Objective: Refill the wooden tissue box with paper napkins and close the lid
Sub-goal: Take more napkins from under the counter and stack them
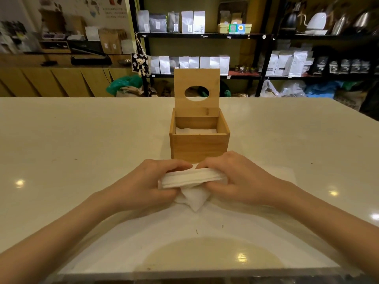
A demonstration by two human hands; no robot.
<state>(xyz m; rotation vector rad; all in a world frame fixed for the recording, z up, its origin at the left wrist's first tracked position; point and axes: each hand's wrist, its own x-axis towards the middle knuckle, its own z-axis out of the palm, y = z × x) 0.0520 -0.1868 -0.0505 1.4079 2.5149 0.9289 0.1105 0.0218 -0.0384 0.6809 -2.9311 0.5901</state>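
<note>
The wooden tissue box stands in the middle of the table. Its lid is raised upright at the back and has an oval hole. Some white napkins lie low inside the box. Just in front of the box, both hands grip a stack of white paper napkins a little above the table. My left hand holds the stack's left end and my right hand holds its right end. One napkin corner hangs down under the stack.
The pale table stretches wide to both sides, with a large white sheet lying under my forearms. Behind the table stand black shelves with bags and kettles, and a wooden counter at the left.
</note>
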